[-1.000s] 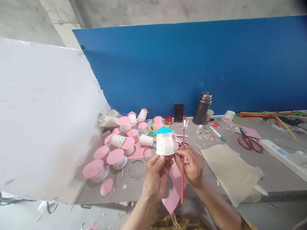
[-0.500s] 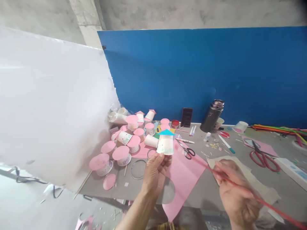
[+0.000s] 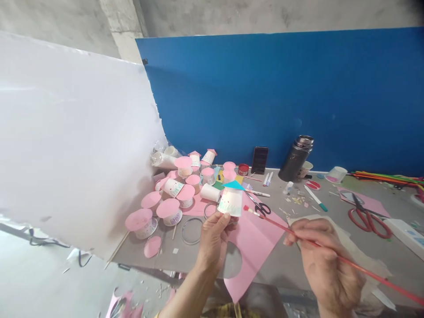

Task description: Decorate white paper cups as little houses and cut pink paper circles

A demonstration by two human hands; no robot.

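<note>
My left hand [image 3: 215, 236] is closed on the lower rim of an upside-down white paper cup [image 3: 230, 204]. The cup is painted with pale green strokes and red dots, and a blue paper cone [image 3: 234, 185] sits on top like a roof. In my right hand [image 3: 326, 260] is a thin red paintbrush [image 3: 276, 224], held slanting, its red-tipped bristles a little to the right of the cup and apart from it. Beneath both lies a pink paper sheet [image 3: 255, 247] with a round cut-out. Black-handled scissors [image 3: 263, 209] rest on that sheet.
Several cups with pink paper discs [image 3: 168, 208] crowd the left of the table. A tape ring [image 3: 191, 231] lies near them. Behind are a phone [image 3: 260, 160] and a dark flask [image 3: 296, 159]. To the right are red-handled scissors [image 3: 369, 223], a beige cloth [image 3: 361, 256] and a power strip [image 3: 406, 236].
My right hand has moved away from the cup to the right, and the brush has swung from upright to slanting, bristles toward the cup. My left hand still holds the cup, now slightly tilted.
</note>
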